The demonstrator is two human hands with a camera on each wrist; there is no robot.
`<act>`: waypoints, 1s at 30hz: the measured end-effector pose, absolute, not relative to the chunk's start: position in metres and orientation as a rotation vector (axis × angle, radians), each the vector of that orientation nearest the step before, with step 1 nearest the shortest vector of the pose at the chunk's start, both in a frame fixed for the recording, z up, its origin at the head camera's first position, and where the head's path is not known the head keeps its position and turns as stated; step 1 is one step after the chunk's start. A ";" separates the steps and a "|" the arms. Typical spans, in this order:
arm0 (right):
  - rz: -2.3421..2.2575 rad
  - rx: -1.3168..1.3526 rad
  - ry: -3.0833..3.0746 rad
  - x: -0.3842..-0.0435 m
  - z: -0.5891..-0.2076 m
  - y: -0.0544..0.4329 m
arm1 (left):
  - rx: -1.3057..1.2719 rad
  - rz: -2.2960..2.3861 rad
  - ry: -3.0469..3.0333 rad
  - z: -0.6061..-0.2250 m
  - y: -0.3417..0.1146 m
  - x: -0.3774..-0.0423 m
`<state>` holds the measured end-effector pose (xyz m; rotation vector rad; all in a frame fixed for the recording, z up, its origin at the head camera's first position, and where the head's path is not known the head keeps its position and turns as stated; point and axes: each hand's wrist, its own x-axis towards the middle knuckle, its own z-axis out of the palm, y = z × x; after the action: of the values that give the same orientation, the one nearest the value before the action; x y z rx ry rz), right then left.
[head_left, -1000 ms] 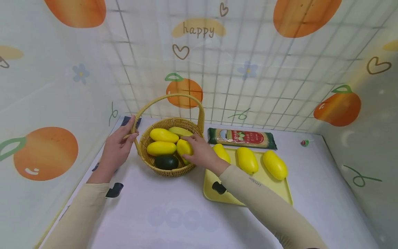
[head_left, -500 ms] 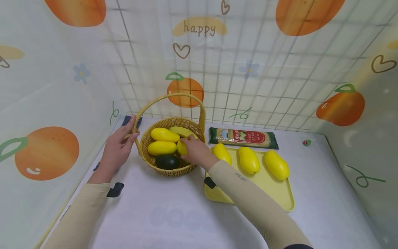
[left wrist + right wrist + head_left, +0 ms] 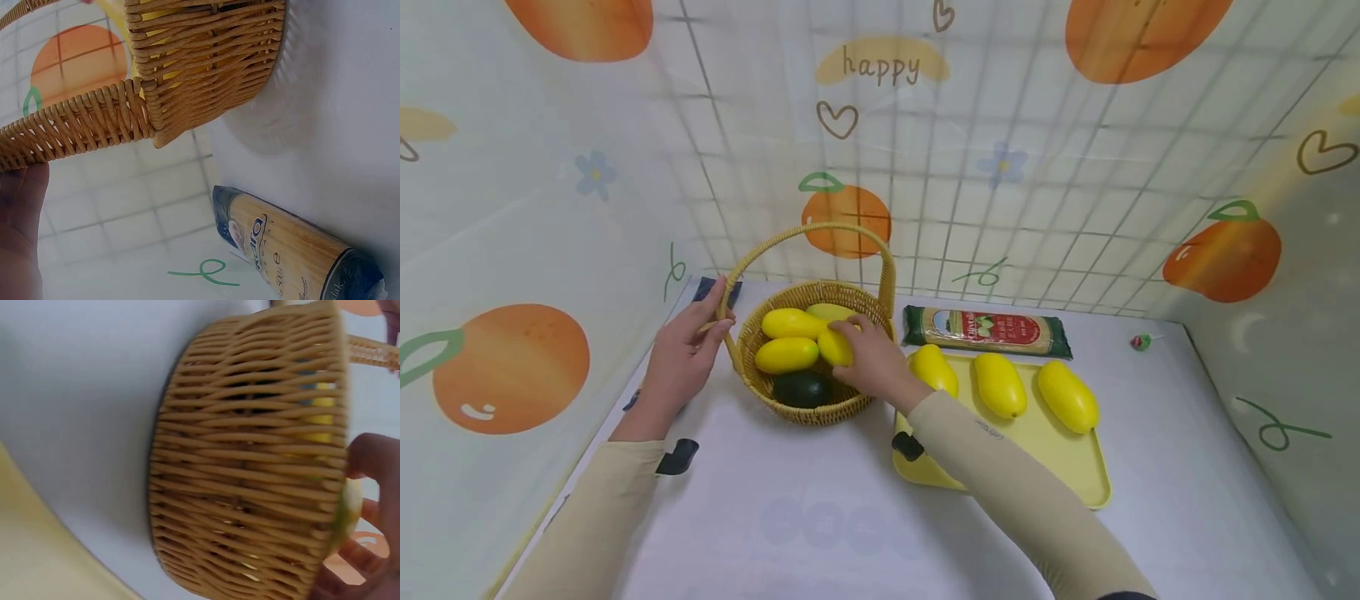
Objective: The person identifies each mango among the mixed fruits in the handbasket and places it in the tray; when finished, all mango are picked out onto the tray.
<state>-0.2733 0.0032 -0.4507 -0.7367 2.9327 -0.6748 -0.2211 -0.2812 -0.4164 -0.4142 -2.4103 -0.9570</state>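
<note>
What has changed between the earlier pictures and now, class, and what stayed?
The right hand, holding a yellow fruit inside the basket, has shifted it slightly left and toward the back. Nothing was let go. The left hand stays on the handle; the dark fruit and the three fruits on the tray stay put.
</note>
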 end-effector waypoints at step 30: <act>-0.839 -0.596 2.909 -0.165 -0.459 0.139 | -0.360 -0.944 -2.448 -0.415 -0.279 -0.219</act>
<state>-0.1646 0.1395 -0.4586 -0.5960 2.9091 -0.8391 -0.2185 -0.2790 -0.4149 -0.3599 -2.4481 -0.9442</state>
